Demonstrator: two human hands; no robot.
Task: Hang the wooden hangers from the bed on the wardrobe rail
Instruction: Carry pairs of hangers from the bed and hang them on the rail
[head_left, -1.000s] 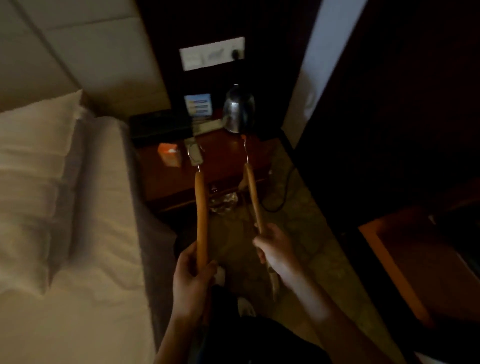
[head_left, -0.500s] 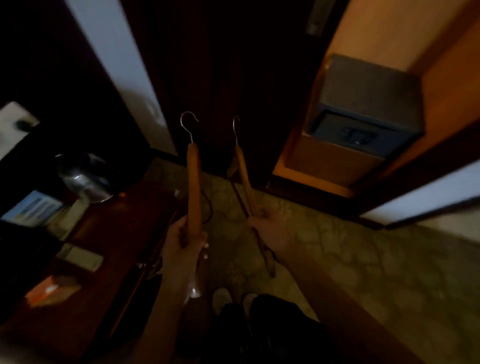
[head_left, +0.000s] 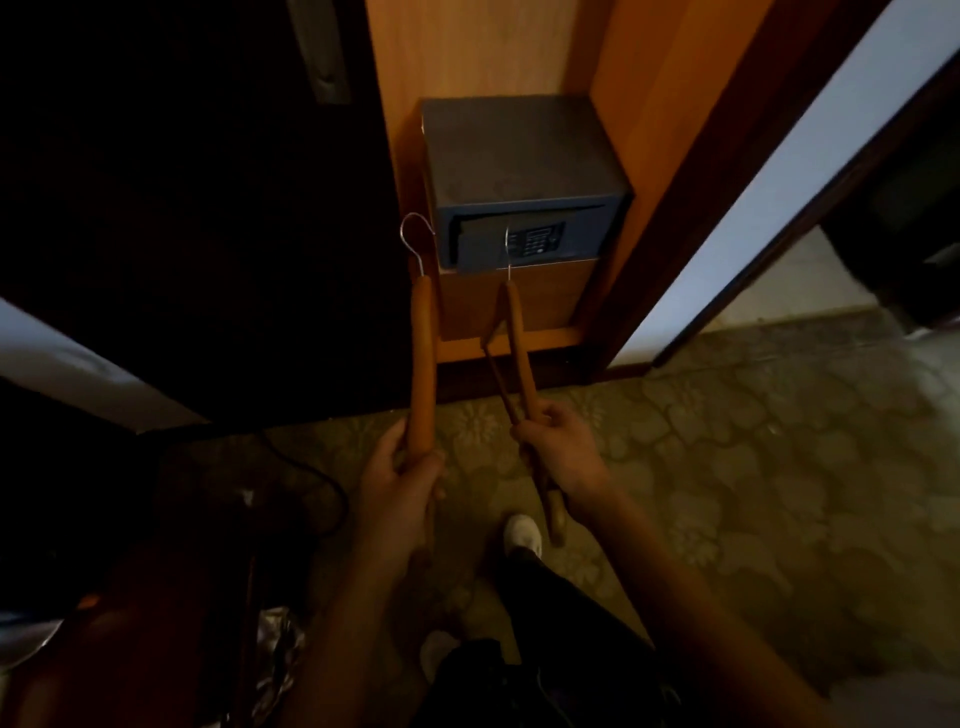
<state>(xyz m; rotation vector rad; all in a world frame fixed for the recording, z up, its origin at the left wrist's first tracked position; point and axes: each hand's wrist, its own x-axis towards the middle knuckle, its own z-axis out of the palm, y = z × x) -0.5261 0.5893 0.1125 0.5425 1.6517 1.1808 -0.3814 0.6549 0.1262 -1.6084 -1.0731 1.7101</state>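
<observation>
Standing at the bottom of the frame, a person's dark trouser legs and a white shoe (head_left: 523, 535) show on the patterned floor (head_left: 753, 467), with a crumpled silvery wrapper (head_left: 278, 649) at the lower left. Just above, in the centre, both forearms reach forward. The left hand (head_left: 402, 480) is closed in a full fist around the lower end of a wooden hanger (head_left: 423, 364), which is seen edge-on as a straight orange bar pointing up the frame. Its metal hook (head_left: 415, 241) curls over against the dark door (head_left: 182, 208) filling the upper left. The right hand (head_left: 563, 452) is likewise wrapped tight around a second wooden hanger (head_left: 519, 353), gripping one arm and the thin crossbar together; its far end sticks out below the hand near the shoe. This hanger tilts slightly to the left, and its thin hook (head_left: 508, 249) lies in front of a grey safe (head_left: 519, 171) with a keypad. The two hangers are near each other but apart. The safe sits on an orange wooden shelf (head_left: 509, 312) inside the open wardrobe (head_left: 467, 47), at upper centre. A black cable (head_left: 311, 473) snakes over the floor at left. No rail can be made out in this view.
</observation>
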